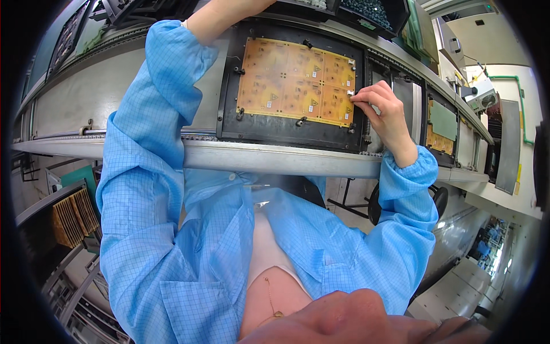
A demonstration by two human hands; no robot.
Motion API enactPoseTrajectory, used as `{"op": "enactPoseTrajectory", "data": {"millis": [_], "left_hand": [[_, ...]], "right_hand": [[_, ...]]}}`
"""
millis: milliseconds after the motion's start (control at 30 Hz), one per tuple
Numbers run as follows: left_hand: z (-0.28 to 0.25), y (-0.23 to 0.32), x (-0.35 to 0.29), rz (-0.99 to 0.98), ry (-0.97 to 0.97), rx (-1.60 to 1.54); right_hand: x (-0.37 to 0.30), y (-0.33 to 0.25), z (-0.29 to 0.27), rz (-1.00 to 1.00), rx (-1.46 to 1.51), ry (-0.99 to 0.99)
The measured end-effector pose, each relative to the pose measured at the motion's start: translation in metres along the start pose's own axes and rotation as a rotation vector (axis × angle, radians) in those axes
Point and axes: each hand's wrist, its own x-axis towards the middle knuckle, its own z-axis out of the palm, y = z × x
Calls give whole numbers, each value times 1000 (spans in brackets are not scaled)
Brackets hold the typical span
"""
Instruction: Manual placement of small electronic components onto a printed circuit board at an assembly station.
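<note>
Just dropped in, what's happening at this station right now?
A person in a blue checked smock leans over a conveyor line. The right hand pinches a small white part at the right edge of a yellow circuit panel, which sits in a black carrier frame. The left arm reaches up past the frame; its hand is out of view. Another carrier waits further right.

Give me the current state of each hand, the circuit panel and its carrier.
Right hand: grip pinched on a small white component at the panel's right edge.
Left hand: out of view past the top edge.
Yellow-orange rectangular circuit panel: lying flat in the carrier.
Black rectangular metal carrier frame: resting on the grey conveyor rail.
</note>
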Motion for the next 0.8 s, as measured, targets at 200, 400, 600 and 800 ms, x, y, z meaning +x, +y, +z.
{"op": "enactPoseTrajectory", "data": {"millis": [200,400,600,800], "left_hand": [[-5,-1,-12,-52,-15,-74],[0,2,-20,-54,-40,-227],[-6,1,-38,-159,-144,-180],[16,2,-56,-199,-309,-321]], "right_hand": [[6,3,-5,-80,-11,-29],[9,7,-8,-193,-48,-80],[28,5,-21,-309,-61,-87],[124,73,-30,-155,-312,221]]}}
